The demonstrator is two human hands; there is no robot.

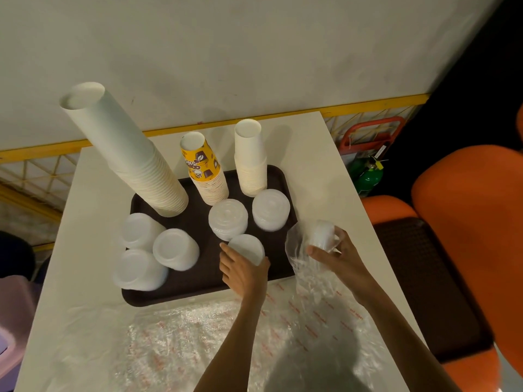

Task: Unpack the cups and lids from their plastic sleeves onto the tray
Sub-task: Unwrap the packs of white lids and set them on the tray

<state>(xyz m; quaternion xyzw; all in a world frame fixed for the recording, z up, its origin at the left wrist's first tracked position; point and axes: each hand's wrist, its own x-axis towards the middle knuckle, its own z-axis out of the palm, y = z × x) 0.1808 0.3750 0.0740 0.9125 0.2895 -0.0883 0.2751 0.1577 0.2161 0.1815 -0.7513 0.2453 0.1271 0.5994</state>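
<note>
A dark brown tray (203, 290) on the white table carries a tall white cup stack (124, 154), a yellow printed cup stack (205, 171), a shorter white cup stack (252, 159) and several stacks of translucent lids (175, 248). My left hand (243, 271) grips a small lid stack (247, 247) standing on the tray's near right part. My right hand (338, 256) holds another lid stack (324, 234) still partly inside its clear plastic sleeve (297, 250), just off the tray's right edge.
Crumpled clear plastic sleeves (226, 335) with red print cover the near part of the table (93, 278). Orange seats (464, 207) stand to the right, a green cylinder (368, 176) behind them. A white wall with a yellow rail runs along the back.
</note>
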